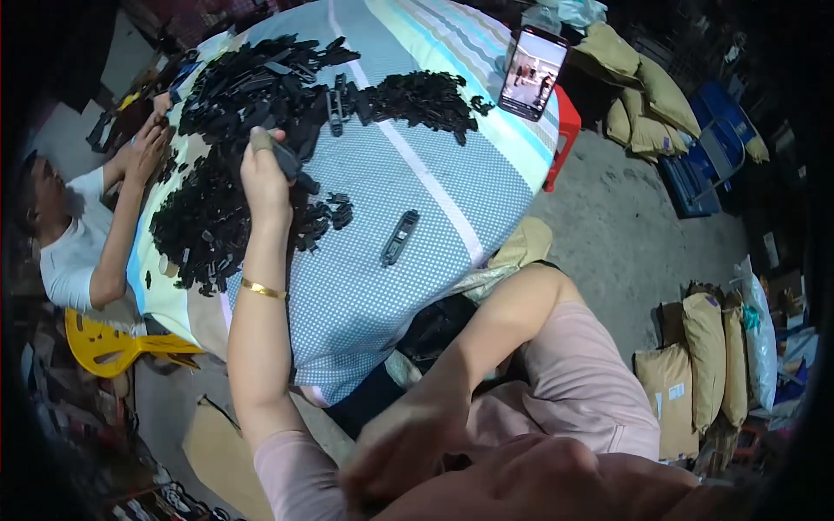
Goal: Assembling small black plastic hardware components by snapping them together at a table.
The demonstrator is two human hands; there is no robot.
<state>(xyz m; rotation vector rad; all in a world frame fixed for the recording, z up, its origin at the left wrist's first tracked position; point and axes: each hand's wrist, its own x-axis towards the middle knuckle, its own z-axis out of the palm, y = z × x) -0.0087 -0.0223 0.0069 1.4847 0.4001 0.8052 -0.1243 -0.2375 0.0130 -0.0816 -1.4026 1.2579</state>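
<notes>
My left hand (pixel 266 178) reaches over the table, its fingers closed round a dark plastic part (pixel 287 160). Large heaps of small black plastic parts (pixel 204 217) lie beneath and beyond it. One long dark grey plastic piece (pixel 400 238) rests alone on the dotted tablecloth (pixel 365 300), nearer to me. My right arm is bent, and my right hand (pixel 404 447) is raised close to me at the lower edge, away from the table. Blur and shadow hide its fingers.
A co-worker (pixel 74 234) sits at the left with both hands at the heap. A phone (pixel 533 74) stands at the far right table edge by a red stool (pixel 565 135). Stuffed sacks (pixel 702 356) and blue folding chairs (pixel 704 169) occupy the right; a yellow chair (pixel 104 343) stands left.
</notes>
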